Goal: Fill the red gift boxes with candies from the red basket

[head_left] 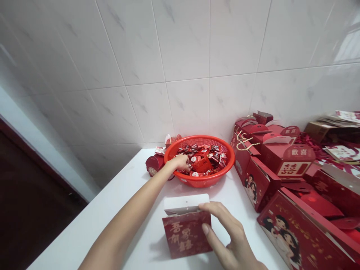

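My left hand (180, 162) reaches into the left side of a red plastic basket (199, 182) filled with wrapped candies (195, 159). Its fingers are curled down onto a candy in a shiny red wrapper, and the fingertips are partly hidden among the sweets. Close in front of me, my right hand (229, 234) grips the right side of a small dark-red gift box (188, 235) with gold characters. The thumb presses on its front, and a finger rests at the top edge. The box stands upright on the table with its white-lined top flap raised.
Several red gift boxes (292, 161) crowd the right side of the white table (135, 172), some with rope handles. Printed cards (344, 153) lie at the far right. A small round red box (154, 164) sits left of the basket. Behind rises a tiled wall (188, 101).
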A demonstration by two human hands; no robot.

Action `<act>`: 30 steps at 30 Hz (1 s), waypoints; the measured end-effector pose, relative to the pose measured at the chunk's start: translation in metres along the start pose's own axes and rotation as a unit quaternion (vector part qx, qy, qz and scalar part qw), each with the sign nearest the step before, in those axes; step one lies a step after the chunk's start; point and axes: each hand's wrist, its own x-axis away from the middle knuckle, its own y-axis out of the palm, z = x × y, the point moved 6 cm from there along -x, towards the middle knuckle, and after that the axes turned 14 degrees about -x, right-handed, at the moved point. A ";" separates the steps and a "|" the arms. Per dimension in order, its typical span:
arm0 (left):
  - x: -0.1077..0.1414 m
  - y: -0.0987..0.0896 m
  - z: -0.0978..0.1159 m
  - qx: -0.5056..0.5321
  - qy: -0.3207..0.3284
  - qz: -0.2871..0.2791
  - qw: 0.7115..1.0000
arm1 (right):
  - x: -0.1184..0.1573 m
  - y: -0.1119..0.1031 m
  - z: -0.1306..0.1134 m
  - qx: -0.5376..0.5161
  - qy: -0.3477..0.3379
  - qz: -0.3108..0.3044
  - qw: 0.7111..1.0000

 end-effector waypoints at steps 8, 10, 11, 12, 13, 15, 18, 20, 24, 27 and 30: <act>0.016 -0.032 0.012 0.126 0.076 0.132 0.980 | -0.002 -0.009 0.000 0.024 0.008 0.021 0.999; 0.025 -0.042 0.012 0.158 0.086 0.166 0.970 | -0.003 -0.016 0.003 0.043 0.010 0.047 0.998; 0.031 -0.048 0.011 0.171 0.089 0.178 0.965 | -0.003 -0.021 0.005 0.053 0.012 0.065 0.996; 0.038 -0.054 0.011 0.183 0.091 0.190 0.960 | -0.003 -0.025 0.007 0.062 0.015 0.084 0.994; 0.045 -0.060 0.011 0.196 0.094 0.202 0.955 | -0.004 -0.029 0.009 0.068 0.018 0.102 0.992; 0.063 -0.072 0.011 0.222 0.106 0.217 0.945 | -0.005 -0.035 0.012 0.074 0.028 0.126 0.989; 0.092 -0.084 0.020 0.240 0.145 0.193 0.940 | -0.009 -0.038 0.015 0.065 0.045 0.138 0.987; 0.112 -0.084 0.029 0.233 0.174 0.151 0.945 | -0.012 -0.037 0.015 0.047 0.056 0.134 0.988; 0.146 -0.071 0.042 0.208 0.199 0.094 0.953 | -0.023 -0.030 0.009 0.006 0.081 0.102 0.992; 0.163 -0.059 0.047 0.175 0.197 0.076 0.962 | -0.032 -0.027 0.004 -0.012 0.103 0.075 0.992; 0.174 -0.051 0.052 0.154 0.205 0.048 0.965 | -0.040 -0.024 0.001 -0.011 0.136 0.040 0.990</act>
